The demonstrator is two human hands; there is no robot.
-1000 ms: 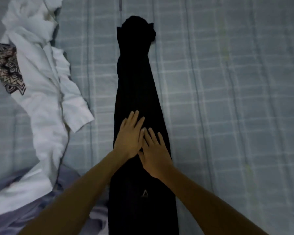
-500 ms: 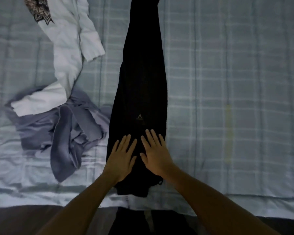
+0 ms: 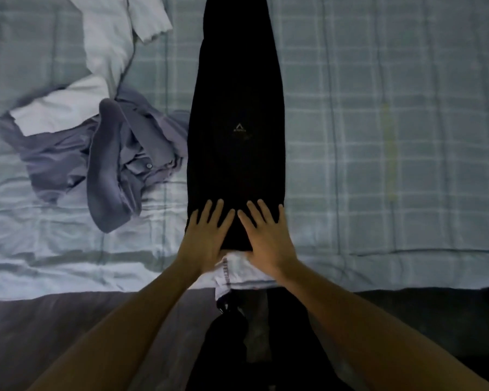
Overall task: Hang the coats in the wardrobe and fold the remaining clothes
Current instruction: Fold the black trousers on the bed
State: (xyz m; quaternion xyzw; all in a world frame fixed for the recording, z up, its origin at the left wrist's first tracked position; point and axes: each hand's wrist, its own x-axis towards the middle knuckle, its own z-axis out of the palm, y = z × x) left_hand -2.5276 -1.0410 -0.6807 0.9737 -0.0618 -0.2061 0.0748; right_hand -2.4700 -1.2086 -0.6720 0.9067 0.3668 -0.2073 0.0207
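Far to the left of the fingers, a white garment [image 3: 102, 52] lies crumpled on the checked bed cover [image 3: 378, 136]; its lower fold rests on a grey-blue shirt [image 3: 113, 156], which is bunched up in a heap, up and to the left of the left hand's fingertips and just beside the dark cloth's left edge; the left hand [image 3: 206, 238] lies flat, palm down, its fingers [image 3: 209, 213] spread and pressed on the near end of the black trousers [image 3: 235, 108], the outermost one at the cloth's left edge; the trousers are folded lengthwise into one long strip that runs straight away from both sets of fingertips toward the top of the view, with a small triangular logo [image 3: 240, 127] on the cloth well beyond the fingertips and between the two hands' lines; the near hem lies under the palms, close to the edge of the bed; the right hand [image 3: 268, 238] lies flat beside the left, apart from it, its fingers [image 3: 263, 213] likewise spread and pressing down, the outermost reaching the strip's right edge; to the right of these fingers only bare checked cover shows; below the wrists a pale bit of fabric [image 3: 232, 269] shows at the bed's edge.
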